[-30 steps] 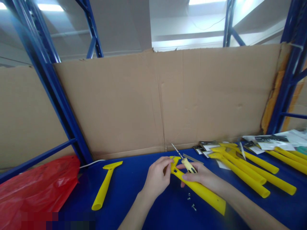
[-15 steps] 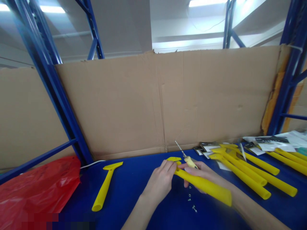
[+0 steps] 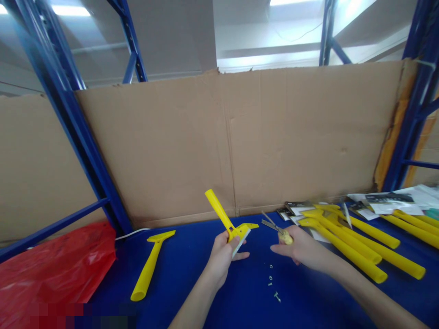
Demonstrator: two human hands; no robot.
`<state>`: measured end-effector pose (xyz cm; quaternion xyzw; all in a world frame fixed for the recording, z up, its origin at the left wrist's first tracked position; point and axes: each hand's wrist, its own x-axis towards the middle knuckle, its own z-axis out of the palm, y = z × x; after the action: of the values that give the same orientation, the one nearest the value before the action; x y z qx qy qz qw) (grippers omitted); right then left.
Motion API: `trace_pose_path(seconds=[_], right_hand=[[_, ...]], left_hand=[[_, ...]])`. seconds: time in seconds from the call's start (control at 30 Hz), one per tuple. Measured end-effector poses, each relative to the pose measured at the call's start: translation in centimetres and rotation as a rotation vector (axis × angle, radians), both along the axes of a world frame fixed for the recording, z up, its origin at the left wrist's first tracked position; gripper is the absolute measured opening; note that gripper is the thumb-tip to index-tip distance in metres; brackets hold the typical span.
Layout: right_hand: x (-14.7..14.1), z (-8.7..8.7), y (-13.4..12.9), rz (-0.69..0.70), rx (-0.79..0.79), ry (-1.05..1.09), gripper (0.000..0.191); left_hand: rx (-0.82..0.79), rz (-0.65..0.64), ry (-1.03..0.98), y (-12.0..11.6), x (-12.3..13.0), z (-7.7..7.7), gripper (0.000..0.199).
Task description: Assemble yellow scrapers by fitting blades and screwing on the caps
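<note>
My left hand (image 3: 222, 258) grips a yellow scraper (image 3: 219, 211) by its head, with the hollow handle pointing up and away to the left. A pale strip runs along the edge of that head. To the right, my right hand (image 3: 302, 246) is closed round the cream handle of a screwdriver (image 3: 285, 236), whose shaft points up and left; the shaft looks doubled by motion blur. The two hands are apart. Below and between them, small nuts and screws (image 3: 277, 297) lie on the blue table (image 3: 247, 306).
Another yellow scraper (image 3: 148, 272) lies at the left, beside a red plastic bag (image 3: 68, 260). Several yellow scrapers (image 3: 356, 251) and packets (image 3: 389, 199) are piled at the right. A cardboard panel (image 3: 178, 151) stands behind, between blue posts (image 3: 92, 169).
The held scraper has been turned, its handle swinging from lower right to upper left. My right hand has moved right, away from the scraper, with the screwdriver.
</note>
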<state>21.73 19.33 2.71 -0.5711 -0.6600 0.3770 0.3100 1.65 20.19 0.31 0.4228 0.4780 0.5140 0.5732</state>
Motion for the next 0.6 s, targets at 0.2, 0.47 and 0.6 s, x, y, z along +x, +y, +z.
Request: trace_pose_path(seconds=[0.2, 0.47, 0.6], right_hand=[[-1.0, -0.1, -1.7, 0.369, 0.04, -0.221, 0.008], [-1.5, -0.7, -1.8, 0.406, 0.02, -0.319, 0.01], [-1.9, -0.8, -1.8, 0.385, 0.043, -0.286, 0.008]], left_hand=[[-0.087, -0.033, -0.094, -0.2, -0.2, 0.0, 0.02], [-0.092, -0.039, -0.092, -0.1, -0.4, -0.1, 0.019], [-0.088, -0.045, -0.073, -0.2, -0.3, 0.0, 0.018]])
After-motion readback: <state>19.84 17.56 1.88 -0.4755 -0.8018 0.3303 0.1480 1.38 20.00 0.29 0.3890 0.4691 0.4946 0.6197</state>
